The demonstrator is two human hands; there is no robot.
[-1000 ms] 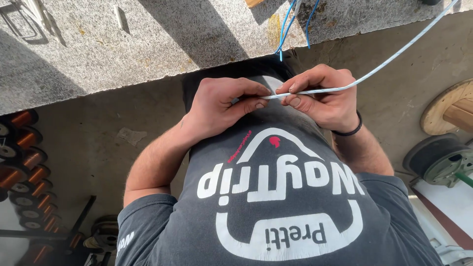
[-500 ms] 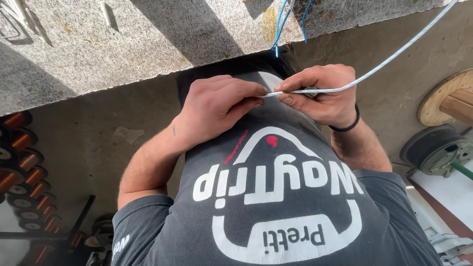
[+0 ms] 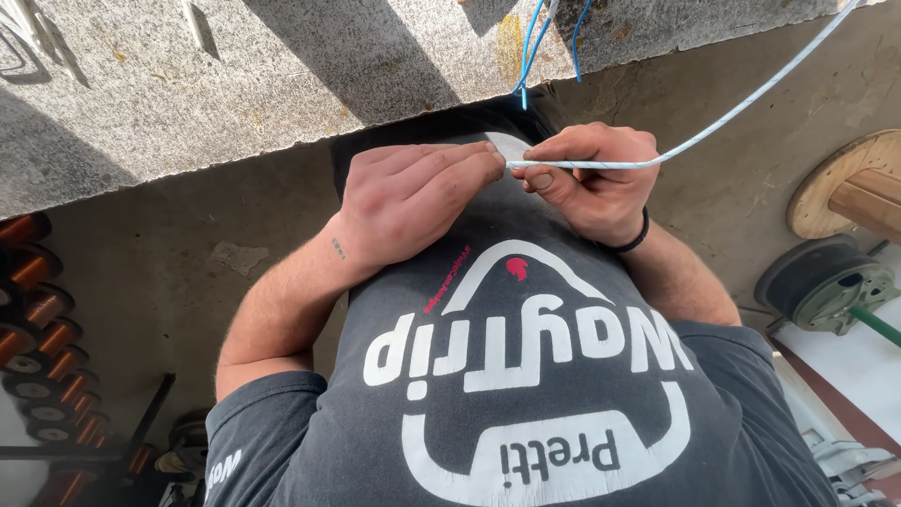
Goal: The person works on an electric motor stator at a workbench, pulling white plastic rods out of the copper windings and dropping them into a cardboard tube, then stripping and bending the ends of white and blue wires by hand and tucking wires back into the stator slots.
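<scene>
A thin white cable (image 3: 732, 113) runs from the upper right down to my chest. My right hand (image 3: 591, 178) pinches it near its end between thumb and fingers; a black band sits on that wrist. My left hand (image 3: 413, 202) is curled beside it, fingertips touching the cable's tip (image 3: 511, 164). Both hands are held close over my dark grey printed shirt (image 3: 526, 376). What the left fingertips grip is hidden.
A grey granite slab (image 3: 235, 84) spans the top, with thin blue wires (image 3: 530, 47) hanging over its edge. Below lies a concrete floor (image 3: 141, 282). Copper wire spools (image 3: 38, 329) line the left. A wooden cable reel (image 3: 845, 188) and a dark reel (image 3: 817, 282) stand right.
My hands stay together on the cable's end, fingers shifting slightly. The view has drifted a little; the cable's run to the upper right is unchanged.
</scene>
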